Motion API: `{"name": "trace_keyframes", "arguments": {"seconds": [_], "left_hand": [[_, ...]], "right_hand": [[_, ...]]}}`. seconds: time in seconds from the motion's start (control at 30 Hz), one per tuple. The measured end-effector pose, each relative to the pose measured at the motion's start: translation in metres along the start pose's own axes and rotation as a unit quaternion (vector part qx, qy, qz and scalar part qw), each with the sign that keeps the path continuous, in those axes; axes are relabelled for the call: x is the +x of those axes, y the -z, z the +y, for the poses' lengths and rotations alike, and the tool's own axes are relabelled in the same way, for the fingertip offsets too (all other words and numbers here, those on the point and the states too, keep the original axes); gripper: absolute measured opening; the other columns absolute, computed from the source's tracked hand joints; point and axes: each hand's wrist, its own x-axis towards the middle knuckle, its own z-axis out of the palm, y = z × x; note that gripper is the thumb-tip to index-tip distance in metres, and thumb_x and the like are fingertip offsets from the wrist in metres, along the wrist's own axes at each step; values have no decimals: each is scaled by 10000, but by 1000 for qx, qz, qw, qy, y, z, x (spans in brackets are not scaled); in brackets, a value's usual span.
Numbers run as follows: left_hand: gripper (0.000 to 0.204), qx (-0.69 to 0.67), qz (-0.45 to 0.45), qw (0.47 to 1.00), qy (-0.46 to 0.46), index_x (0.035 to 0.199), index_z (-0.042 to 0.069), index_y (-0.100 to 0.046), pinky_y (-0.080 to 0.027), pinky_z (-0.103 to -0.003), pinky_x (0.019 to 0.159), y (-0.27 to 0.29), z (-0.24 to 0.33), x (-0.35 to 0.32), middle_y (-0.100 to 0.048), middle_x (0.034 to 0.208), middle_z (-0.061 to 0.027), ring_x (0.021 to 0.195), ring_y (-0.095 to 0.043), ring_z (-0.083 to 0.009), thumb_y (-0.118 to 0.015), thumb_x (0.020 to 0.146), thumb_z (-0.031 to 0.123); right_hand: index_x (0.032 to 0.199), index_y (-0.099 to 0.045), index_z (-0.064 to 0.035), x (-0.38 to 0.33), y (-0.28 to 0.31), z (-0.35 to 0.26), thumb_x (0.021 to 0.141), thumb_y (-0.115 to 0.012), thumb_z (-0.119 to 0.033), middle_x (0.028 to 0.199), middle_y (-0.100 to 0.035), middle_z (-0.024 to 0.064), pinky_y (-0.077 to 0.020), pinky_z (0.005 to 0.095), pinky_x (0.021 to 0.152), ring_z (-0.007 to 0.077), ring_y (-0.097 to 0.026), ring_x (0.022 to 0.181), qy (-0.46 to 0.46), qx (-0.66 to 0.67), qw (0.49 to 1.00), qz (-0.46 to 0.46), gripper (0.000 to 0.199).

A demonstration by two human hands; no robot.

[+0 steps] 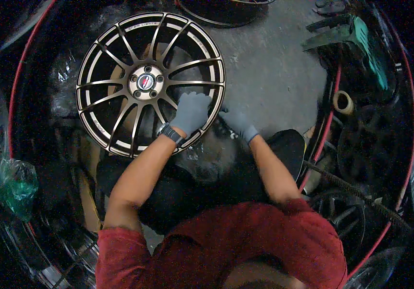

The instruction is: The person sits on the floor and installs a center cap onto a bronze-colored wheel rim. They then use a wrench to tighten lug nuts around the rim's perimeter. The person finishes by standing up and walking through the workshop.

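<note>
Bronze multi-spoke wheel (pixel 150 83) at 11 o'clock, propped on the floor (pixel 269 72); gloved left hand (pixel 191 111) closed over its lower-right rim, right hand (pixel 237 123) just beside at the rim edge, grip unclear, so wheel could slip or roll if that one-sided hold loosens.

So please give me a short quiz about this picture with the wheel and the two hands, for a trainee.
1. True or false: both hands wear grey gloves.
2. Which hand lies on the spokes of the wheel? A) left hand B) right hand C) neither
3. Fill in: the ring-shaped thing on the dark rim at the right is a roll of ____.

Key
1. True: the left hand and the right hand are both gloved in grey.
2. A. The right hand is at the wheel's outer edge.
3. Tape: the tape roll.
</note>
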Motion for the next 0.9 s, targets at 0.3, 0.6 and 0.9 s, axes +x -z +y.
{"name": "trace_keyframes", "arguments": {"seconds": [0.3, 0.6, 0.9], "left_hand": [[228, -23, -39, 999, 26, 1062, 131, -745, -517, -502, 803, 14, -4, 6, -716, 973, -140, 926, -676, -355, -625, 870, 155], [147, -7, -14, 1000, 9, 959, 115, -730, -499, -492, 762, 2, 0, 2, -697, 884, -122, 869, -673, -340, -624, 874, 170], [132, 17, 10, 1000, -7, 884, 123, -727, -479, -457, 742, -7, -1, 1, -687, 837, -91, 846, -666, -306, -616, 814, 110]], "right_hand": [[1299, -605, -23, -7, -38, 17, 989, -553, -251, 1128, -713, 144, -503, 376, 916, 223, -645, 997, -33, 190, 981, -19, 388], [1317, -600, -38, -17, -49, 0, 1003, -560, -201, 1223, -674, 68, -497, 340, 943, 179, -607, 1069, 2, 432, 901, -42, 356], [1240, -687, -71, -5, -12, 16, 1004, -556, -336, 1084, -725, 88, -496, 328, 909, 168, -639, 981, -44, 247, 966, -65, 379]]}}
